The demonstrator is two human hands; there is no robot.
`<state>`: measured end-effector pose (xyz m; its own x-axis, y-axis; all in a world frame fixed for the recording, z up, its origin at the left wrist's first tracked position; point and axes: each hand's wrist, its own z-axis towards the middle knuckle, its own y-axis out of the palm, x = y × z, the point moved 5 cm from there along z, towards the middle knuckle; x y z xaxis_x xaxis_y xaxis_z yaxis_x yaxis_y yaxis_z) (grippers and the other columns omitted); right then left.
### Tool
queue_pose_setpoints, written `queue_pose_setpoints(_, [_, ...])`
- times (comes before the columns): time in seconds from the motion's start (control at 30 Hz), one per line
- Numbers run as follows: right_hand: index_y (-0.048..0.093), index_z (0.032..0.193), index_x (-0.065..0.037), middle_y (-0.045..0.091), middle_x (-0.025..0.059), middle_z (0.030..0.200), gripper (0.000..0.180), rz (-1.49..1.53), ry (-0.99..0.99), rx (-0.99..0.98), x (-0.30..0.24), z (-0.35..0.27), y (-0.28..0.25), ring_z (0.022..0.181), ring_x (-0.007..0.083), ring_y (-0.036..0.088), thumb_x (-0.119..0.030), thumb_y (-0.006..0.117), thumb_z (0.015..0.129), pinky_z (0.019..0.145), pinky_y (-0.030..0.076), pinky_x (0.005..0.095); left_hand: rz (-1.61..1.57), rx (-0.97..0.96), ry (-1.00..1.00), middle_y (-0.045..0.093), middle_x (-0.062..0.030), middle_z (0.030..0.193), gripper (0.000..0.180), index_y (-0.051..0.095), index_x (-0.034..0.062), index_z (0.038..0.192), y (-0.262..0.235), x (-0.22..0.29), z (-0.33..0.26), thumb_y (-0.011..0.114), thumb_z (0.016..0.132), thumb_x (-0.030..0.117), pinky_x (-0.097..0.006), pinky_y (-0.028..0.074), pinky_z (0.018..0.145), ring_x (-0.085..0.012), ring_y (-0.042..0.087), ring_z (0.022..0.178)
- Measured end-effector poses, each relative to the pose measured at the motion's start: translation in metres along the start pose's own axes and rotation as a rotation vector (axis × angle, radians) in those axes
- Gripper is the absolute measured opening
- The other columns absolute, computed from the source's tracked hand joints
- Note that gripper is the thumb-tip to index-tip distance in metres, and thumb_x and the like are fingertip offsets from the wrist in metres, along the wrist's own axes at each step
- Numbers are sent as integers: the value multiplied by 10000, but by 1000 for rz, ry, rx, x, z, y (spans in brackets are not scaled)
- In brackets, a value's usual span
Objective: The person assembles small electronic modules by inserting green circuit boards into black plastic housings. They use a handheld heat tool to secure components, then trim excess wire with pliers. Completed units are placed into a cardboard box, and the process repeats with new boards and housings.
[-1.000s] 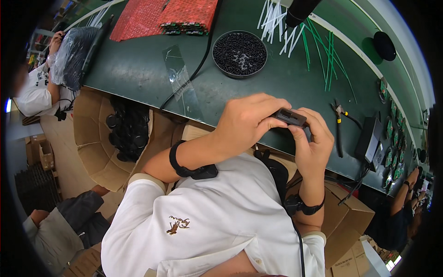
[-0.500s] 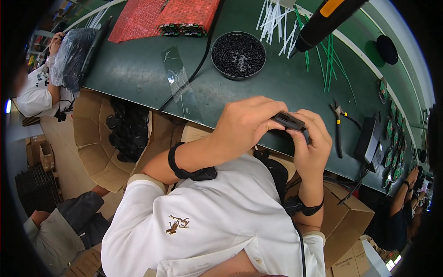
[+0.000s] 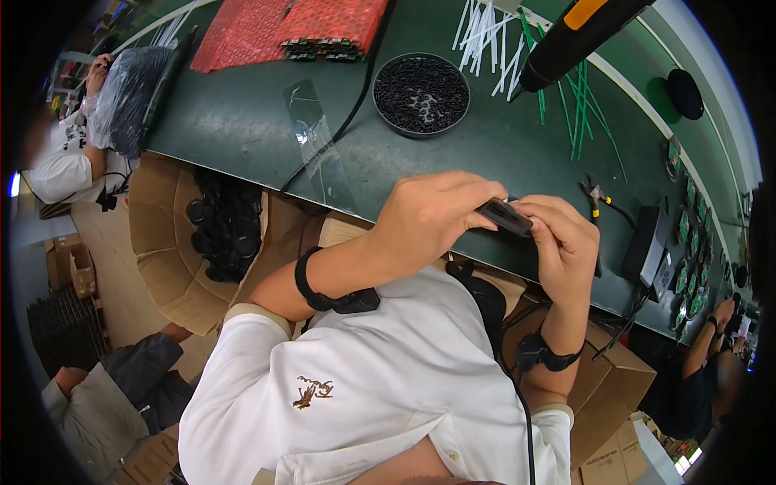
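Observation:
Between my two hands, just above the near edge of the green workbench, is a small flat black plastic case [image 3: 505,217] with an oblong recess in the side facing up. My left hand [image 3: 440,212] is closed on its left end with thumb and fingers. At the right end, my right hand [image 3: 562,234] pinches the case, thumb below and fingers bent over it. The fingers cover parts of the case, and anything small under the right fingertips is hidden. A round bowl [image 3: 377,105] of small black screws stands on the bench beyond my hands.
A black-and-orange electric screwdriver [image 3: 566,48] hangs at upper right near white strips [image 3: 485,36] and green strips [image 3: 580,113]. Cutters [image 3: 596,194], a black box [image 3: 645,242] and circuit boards [image 3: 683,230] lie rightward. Red bubble bags [image 3: 242,32] sit far left; a carton [image 3: 158,250] holds black round parts.
My right hand has shifted slightly right and its fingers have slid toward the right end of the case. The left hand keeps hold, almost unmoved.

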<state>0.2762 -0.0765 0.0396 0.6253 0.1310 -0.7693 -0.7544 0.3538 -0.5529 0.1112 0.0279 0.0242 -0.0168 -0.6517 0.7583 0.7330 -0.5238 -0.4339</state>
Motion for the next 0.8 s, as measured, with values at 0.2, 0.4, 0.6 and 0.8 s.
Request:
queue_pose_setpoints(0.2, [752,1009,19,759,149,972,96,-104,-1,86,-8,-5,6,804,249,727,-50,695,974,718,571,311,-18,9,-4,760,-131,976,291,739,32,1104,1,-1,0,814,838,123,-348,581,718,-282,741,841])
queue_pose_setpoints(0.4, [728,1007,25,756,160,967,66,-145,-73,127,-8,-8,9,797,260,728,-11,691,965,700,575,318,-42,-10,-57,771,-133,1000,283,739,28,1106,2,-6,-3,806,841,103,-335,592,744,-279,757,867])
queue_pose_setpoints(0.6, [728,1006,25,758,160,972,77,-173,-137,134,-11,-9,9,798,276,730,19,704,933,691,578,325,-49,44,-21,753,-131,977,268,728,33,1074,1,0,0,808,825,92,-351,574,708,-292,735,847])
queue_pose_setpoints(0.8, [726,1037,33,756,173,987,148,-111,-140,109,-15,-9,7,831,292,731,7,743,891,732,582,334,-20,5,-36,751,-127,959,240,734,27,1072,-1,1,0,797,851,96,-346,571,699,-282,734,823])
